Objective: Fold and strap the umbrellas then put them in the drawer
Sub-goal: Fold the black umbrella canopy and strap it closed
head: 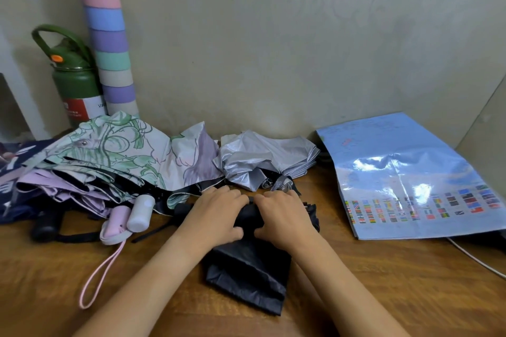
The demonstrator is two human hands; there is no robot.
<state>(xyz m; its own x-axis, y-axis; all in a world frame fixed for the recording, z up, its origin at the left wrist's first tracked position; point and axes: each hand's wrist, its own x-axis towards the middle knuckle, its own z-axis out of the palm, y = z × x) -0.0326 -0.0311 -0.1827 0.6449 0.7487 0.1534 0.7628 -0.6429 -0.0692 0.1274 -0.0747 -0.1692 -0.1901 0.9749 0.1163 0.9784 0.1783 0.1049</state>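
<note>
Here, a person's left hand [216, 216] and right hand [282, 216] sit side by side, knuckles up, on a black umbrella [247, 268] at the middle of a wooden table [383, 295]. Both forearms reach in from the lower edge, and the fingers of each hand curl over the rolled upper part of the umbrella, thumbs tucked beneath toward the loose black cloth lying nearer the person. Behind the hands rests a silver umbrella [262, 159]; to its left, a floral umbrella [117, 150] lies unfolded atop others. A glossy map sheet [410, 172] lies at right.
</note>
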